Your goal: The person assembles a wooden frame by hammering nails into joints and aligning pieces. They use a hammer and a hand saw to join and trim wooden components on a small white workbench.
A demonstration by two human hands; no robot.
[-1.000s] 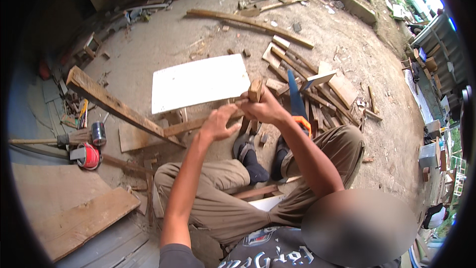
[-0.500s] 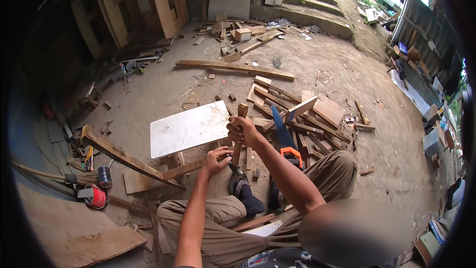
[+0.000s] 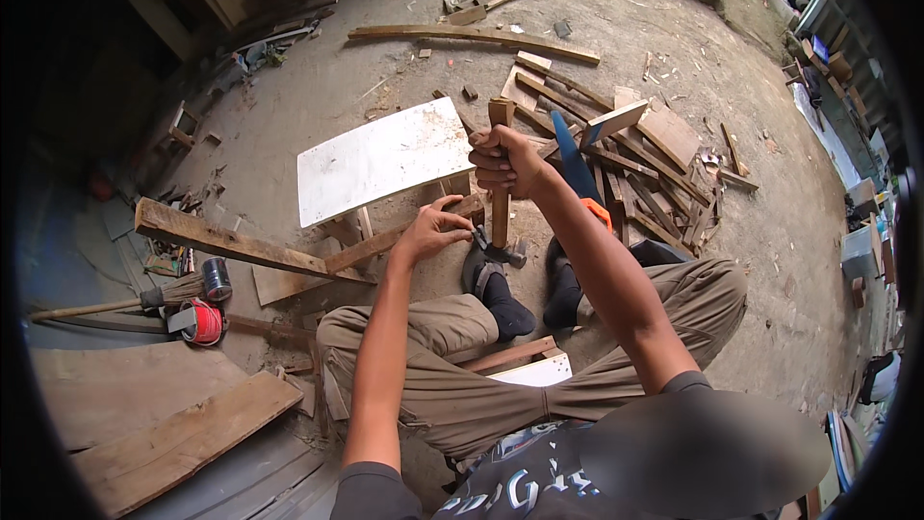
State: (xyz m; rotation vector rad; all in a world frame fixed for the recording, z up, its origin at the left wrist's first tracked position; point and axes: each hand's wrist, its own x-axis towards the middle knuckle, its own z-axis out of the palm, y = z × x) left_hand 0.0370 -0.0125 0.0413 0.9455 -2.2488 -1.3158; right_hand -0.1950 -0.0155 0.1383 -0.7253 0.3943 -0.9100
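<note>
Broom (image 3: 173, 292): far left, bristles pointing right, handle running off toward the rim of the view.
Red container (image 3: 204, 324): just on the near side of the bristles, with a dark can (image 3: 218, 281) right by it.
Loose board (image 3: 188, 448): wide brown plank, bottom left, lying at an angle across other flat stuff.
Long timber (image 3: 226, 239): rough old piece slanting down to the right, its lower end meeting a shorter timber (image 3: 399, 239).
White panel (image 3: 380, 162): big and a bit grubby, beyond the shorter timber, with bits of wooden support showing under it.
Left hand (image 3: 428, 231): at the right end of the shorter timber, fingers bent and thumb near the fingertips. Can't tell if there's something small pinched in there, sorry.
Hammer (image 3: 500, 219): stood pretty much upright, wooden handle up, metal head at the bottom, just beside the left fingertips.
Right hand (image 3: 512, 162): fist wrapped tight round the upper part of that handle, with the butt end poking out on top.
Left foot (image 3: 507, 311): dark sock, just on the near side of the hammer head.
Saw (image 3: 574, 164): blue blade, orange handle partly covered by the right forearm.
Scrap wood (image 3: 671, 137): messy heap of sticks and offcuts on the ground (image 3: 780, 221), right of the saw and partly behind it.
</note>
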